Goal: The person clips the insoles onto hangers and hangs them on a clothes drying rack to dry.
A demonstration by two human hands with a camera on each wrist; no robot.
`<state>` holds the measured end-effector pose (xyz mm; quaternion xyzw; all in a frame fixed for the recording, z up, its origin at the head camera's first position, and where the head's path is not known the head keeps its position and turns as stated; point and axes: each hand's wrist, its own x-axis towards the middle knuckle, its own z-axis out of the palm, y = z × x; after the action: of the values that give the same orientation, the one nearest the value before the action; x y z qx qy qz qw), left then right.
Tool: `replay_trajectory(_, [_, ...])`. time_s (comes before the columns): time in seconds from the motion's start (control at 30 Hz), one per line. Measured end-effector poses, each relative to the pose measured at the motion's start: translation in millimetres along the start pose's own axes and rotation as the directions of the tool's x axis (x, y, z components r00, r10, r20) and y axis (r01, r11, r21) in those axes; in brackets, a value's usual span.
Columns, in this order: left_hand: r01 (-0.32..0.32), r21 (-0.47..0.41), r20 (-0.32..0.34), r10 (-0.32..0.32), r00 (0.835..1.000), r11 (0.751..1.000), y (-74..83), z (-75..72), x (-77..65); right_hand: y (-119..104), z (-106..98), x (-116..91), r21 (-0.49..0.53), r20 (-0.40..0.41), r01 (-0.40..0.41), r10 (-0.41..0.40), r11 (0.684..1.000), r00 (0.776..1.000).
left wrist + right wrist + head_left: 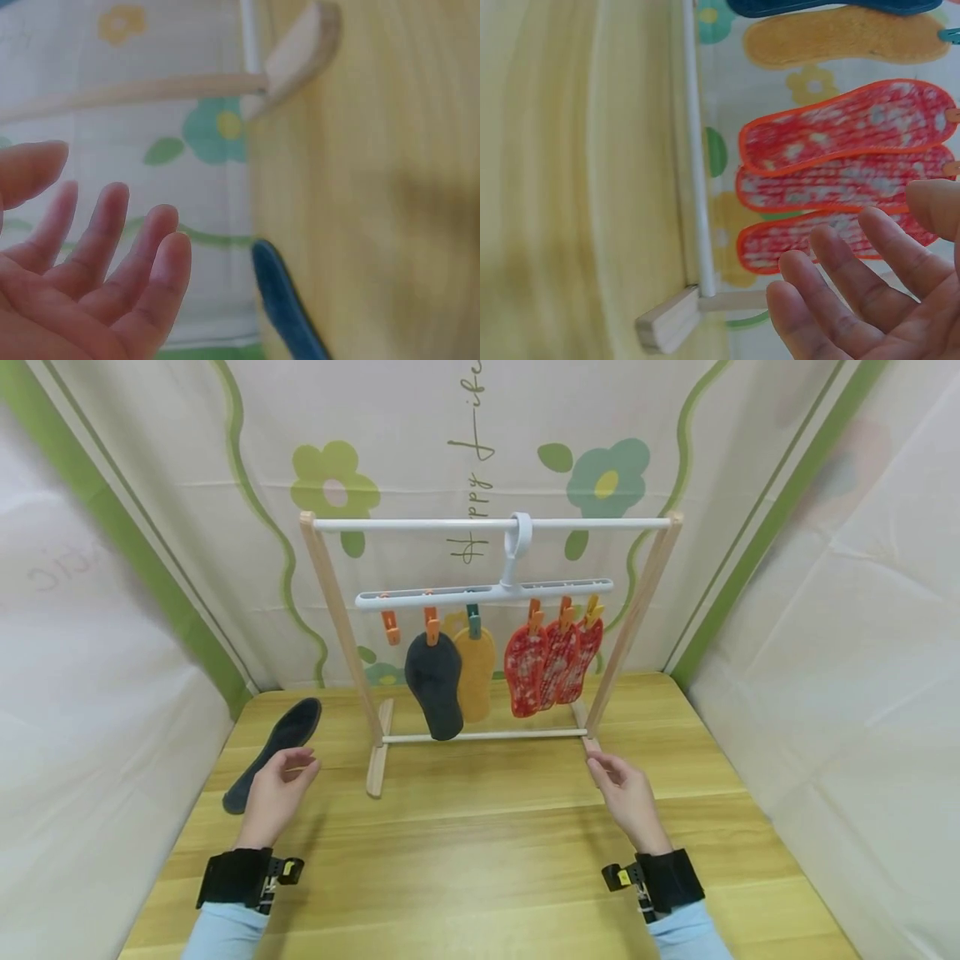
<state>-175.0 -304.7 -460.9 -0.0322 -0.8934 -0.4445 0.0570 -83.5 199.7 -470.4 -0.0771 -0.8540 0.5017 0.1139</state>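
Observation:
My left hand (273, 795) is above the table beside a dark insole (288, 727), overlapping its near part in the head view; its fingers are loosely bent and hold nothing. In the left wrist view the palm faces up, with the insole (281, 296) lower right. Near the rack's right foot, my right hand (630, 795) hovers with relaxed fingers and nothing in them. A white hanger (480, 594) carries another dark insole (433, 681), a yellow insole (478, 677) and several red patterned insoles (527, 672), each held by a clip. One orange clip (390, 625) at the left hangs without an insole.
A rack with wooden posts (341, 627) and a white top bar (420, 525) stands toward the back of the wooden table (465, 852). The hanger hooks over that bar. Printed fabric walls (247, 443) enclose the back and both sides.

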Motion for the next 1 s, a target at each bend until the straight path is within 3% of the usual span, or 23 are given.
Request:
replay_trajectory(0.33, [0.003,0.051,0.038,-0.005,0.999,0.999,-35.7,-12.3,18.6,14,9,-16,-0.062,-0.034,-0.013,0.011,0.998,0.999])
replay_trajectory(0.7, [-0.063,0.075,0.076,0.057,0.995,0.995,-53.3,-44.7,64.3,19,18,-32,-0.139,-0.058,-0.04,0.033,0.989,0.998])
replay_trajectory(1.0, [0.054,0.073,0.16,-0.065,0.985,0.996,-61.6,-68.0,108.3,19,15,-34,-0.315,-0.091,-0.009,-0.02,0.949,0.996])
